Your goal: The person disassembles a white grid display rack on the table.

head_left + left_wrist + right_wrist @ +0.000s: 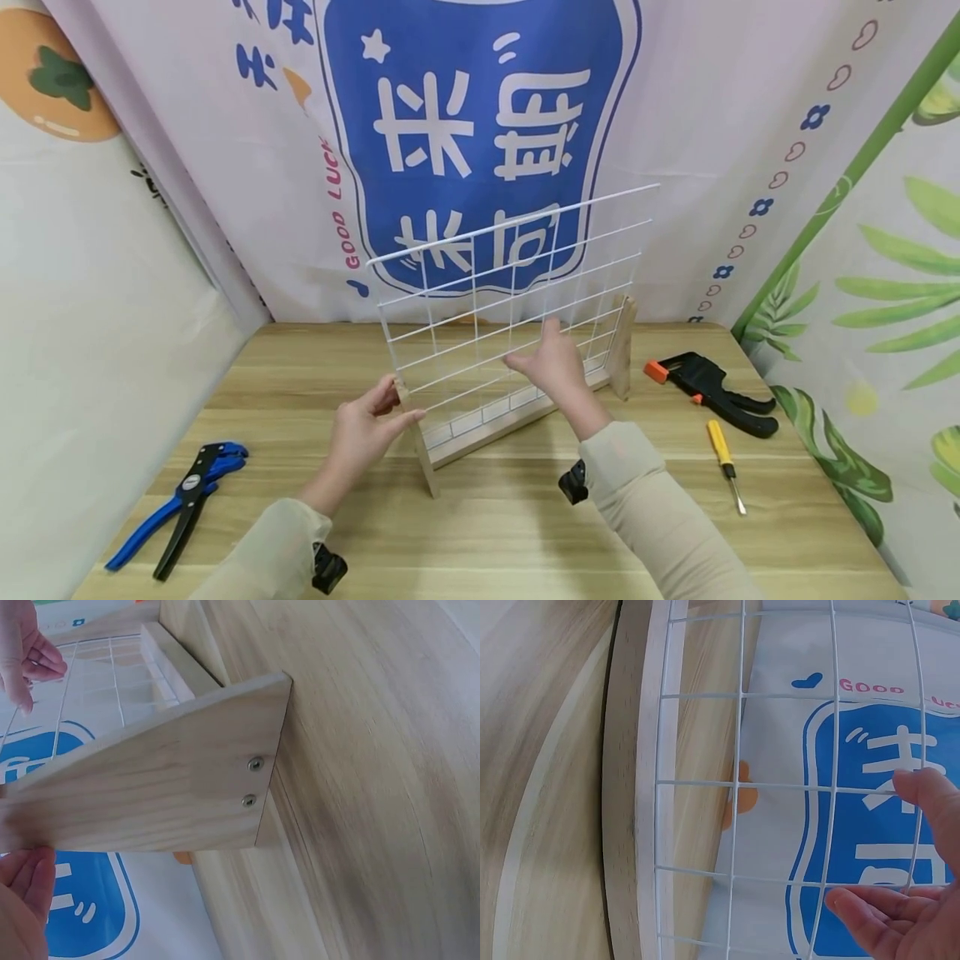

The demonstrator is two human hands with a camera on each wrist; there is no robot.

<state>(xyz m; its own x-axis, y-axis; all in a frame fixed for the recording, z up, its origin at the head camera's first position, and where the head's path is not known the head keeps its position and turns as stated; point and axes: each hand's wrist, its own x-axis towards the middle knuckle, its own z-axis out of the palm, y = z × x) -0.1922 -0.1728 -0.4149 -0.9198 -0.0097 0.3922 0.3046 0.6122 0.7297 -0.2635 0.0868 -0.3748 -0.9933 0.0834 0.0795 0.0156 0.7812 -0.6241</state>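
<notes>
A white wire grid [474, 338] stands upright in a wooden frame made of a long bottom bar [491, 429] and two end pieces. My left hand [366, 429] grips the upper part of the left wooden end piece [172, 776], thumb on one side and fingers on the other. Two screw heads [255, 763] show near the base of that piece. On the wires, my right hand [557, 367] has thumb and fingers spread apart, with the fingertips [842, 898] at the grid. The far right end piece [621, 354] stands beyond it.
Blue-and-black pliers [191, 492] lie at the table's left. To the right are a black clamp with orange pads [708, 392] and a yellow-handled screwdriver [723, 458]. A printed cloth [690, 125] hangs behind the wooden table [495, 542].
</notes>
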